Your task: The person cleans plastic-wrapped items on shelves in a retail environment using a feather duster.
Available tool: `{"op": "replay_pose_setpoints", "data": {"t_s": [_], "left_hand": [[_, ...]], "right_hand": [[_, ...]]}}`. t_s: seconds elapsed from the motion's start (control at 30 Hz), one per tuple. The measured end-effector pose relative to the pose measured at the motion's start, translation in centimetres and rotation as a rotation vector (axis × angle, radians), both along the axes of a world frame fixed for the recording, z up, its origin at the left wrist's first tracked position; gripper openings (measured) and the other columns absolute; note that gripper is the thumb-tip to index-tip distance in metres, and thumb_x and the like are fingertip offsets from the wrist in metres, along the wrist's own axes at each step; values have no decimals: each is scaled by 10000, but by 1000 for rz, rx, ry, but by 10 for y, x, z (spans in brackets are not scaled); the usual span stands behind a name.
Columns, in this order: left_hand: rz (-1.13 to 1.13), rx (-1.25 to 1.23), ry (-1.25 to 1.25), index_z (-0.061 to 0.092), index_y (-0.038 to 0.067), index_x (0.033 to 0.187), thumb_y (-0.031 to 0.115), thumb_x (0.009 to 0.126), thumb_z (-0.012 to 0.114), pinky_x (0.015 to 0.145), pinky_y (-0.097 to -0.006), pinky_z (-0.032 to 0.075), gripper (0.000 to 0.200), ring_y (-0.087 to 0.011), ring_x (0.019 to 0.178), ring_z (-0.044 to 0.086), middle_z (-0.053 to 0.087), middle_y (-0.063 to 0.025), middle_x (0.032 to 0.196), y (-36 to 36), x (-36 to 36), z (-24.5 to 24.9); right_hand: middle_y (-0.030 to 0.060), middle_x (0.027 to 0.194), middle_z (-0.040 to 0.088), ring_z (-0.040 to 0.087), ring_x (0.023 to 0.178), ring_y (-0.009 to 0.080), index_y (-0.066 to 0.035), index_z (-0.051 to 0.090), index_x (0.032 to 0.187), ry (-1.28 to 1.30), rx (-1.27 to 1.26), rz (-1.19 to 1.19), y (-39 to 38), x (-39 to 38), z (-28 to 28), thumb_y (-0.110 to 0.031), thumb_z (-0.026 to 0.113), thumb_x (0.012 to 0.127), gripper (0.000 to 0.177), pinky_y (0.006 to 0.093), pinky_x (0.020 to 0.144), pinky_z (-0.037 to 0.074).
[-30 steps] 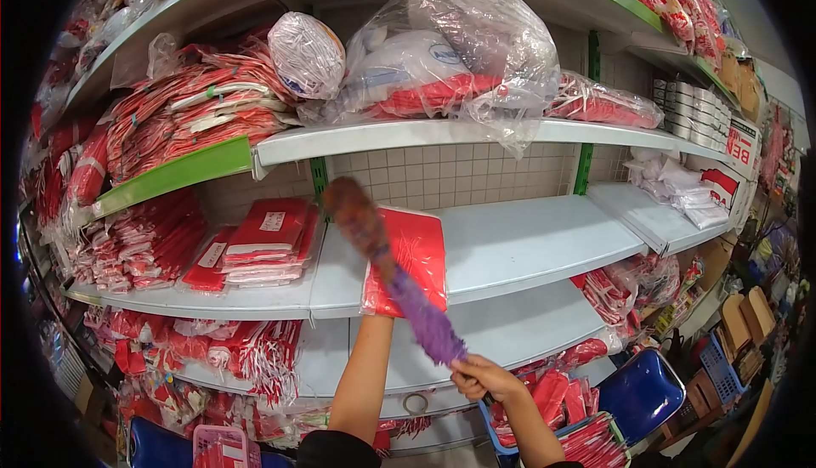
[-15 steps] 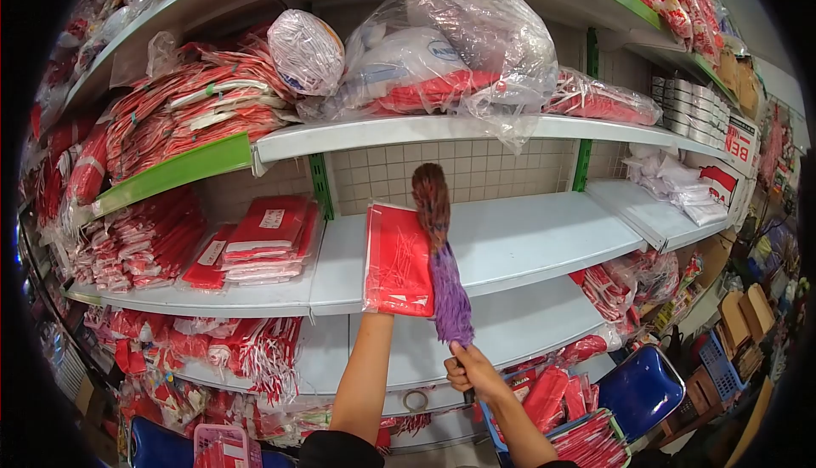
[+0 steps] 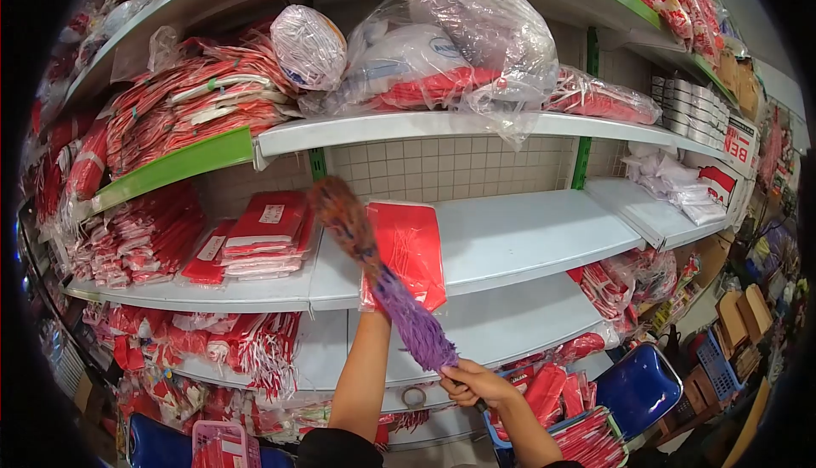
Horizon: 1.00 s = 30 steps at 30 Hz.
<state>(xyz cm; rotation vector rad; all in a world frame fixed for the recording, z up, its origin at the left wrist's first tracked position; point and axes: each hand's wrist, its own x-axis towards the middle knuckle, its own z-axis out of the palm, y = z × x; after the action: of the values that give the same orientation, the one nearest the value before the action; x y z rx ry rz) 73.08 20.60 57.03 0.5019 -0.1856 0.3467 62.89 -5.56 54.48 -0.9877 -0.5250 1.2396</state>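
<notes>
A flat red packet (image 3: pixel 412 247) in clear plastic is held up by my left hand (image 3: pixel 374 322) before the middle shelf; the packet covers the fingers. In my right hand (image 3: pixel 473 383) is the handle end of a feather duster (image 3: pixel 408 315), fingers wrapped round it. Purple strands lie nearest the hand, and the brown, blurred tip points up and left. The duster slants across the lower left part of the packet, in front of it.
Stacked red packets (image 3: pixel 268 234) lie on the middle shelf (image 3: pixel 527 230) at left. Bulky clear bags (image 3: pixel 476 43) sit on the shelf above. Below right are a blue chair (image 3: pixel 639 390) and a basket of red packets (image 3: pixel 591 442); a pink basket (image 3: pixel 225 447) stands lower left.
The duster has swung left, from upright beside the packet's right edge to slanting across its lower left. The packet has tilted slightly, its lower edge shifting right.
</notes>
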Motion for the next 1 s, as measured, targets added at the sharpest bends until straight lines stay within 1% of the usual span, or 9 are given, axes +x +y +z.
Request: {"op": "replay_pose_setpoints", "data": {"t_s": [0.13,0.37,0.47,0.5,0.6,0.63,0.77,0.87,1.0], "left_hand": [[20,-21,13,279,87,1356,549,879,381,962,-403,337,672,-290,1149,382,351,-148,1304,0,4,-5],[42,-44,34,298,91,1349,538,884,383,957,-385,342,651,-273,1137,394,371,-137,1289,1,5,-16],[47,-44,38,305,92,1347,533,887,384,956,-378,343,642,-265,1132,399,379,-133,1283,0,5,-17],[49,-46,37,308,93,1346,531,888,385,955,-375,344,639,-263,1131,401,382,-131,1281,0,6,-16],[51,-47,40,316,94,1343,527,890,386,953,-368,346,630,-255,1125,406,391,-126,1275,-1,6,-16],[51,-52,40,319,95,1342,525,891,386,953,-365,346,627,-253,1124,407,394,-125,1273,-1,7,-16],[48,-43,37,329,97,1339,519,894,388,951,-355,349,616,-243,1117,414,405,-119,1265,-1,5,-12],[50,-40,41,337,98,1336,514,896,389,949,-347,351,607,-235,1112,419,414,-114,1259,-1,5,-12],[58,-7,52,347,100,1332,507,899,390,947,-337,353,596,-226,1105,425,426,-108,1251,9,3,-9]], "right_hand": [[-36,596,331,237,433,33,-95,418,928,-125,33,-323,5,12,25,-151,433,942,60,187,375,173],[71,801,473,392,532,108,3,380,1102,-168,189,-591,18,72,44,-11,453,865,248,256,476,376],[71,858,479,449,606,119,-14,305,1299,-484,-61,-704,14,93,41,-38,475,865,467,277,536,422],[87,951,479,488,715,141,-68,189,1411,-553,-139,-684,10,95,43,-64,507,860,636,280,615,445],[126,1074,442,488,783,170,-53,108,1426,-952,-188,-724,4,111,33,-132,535,870,706,271,625,464],[161,1162,379,475,859,220,-46,145,1421,-893,-272,-746,1,87,61,-159,553,862,701,290,732,452],[179,1166,367,464,868,264,-49,267,1386,-1452,-183,-1267,13,55,76,-146,565,842,628,342,796,408],[139,1145,406,450,845,198,-56,315,1363,-1534,2,-1309,27,24,94,-109,587,820,610,296,725,400],[133,1198,393,461,981,195,-66,324,1357,-1372,170,-906,57,11,100,-103,584,826,593,297,774,417]]}}
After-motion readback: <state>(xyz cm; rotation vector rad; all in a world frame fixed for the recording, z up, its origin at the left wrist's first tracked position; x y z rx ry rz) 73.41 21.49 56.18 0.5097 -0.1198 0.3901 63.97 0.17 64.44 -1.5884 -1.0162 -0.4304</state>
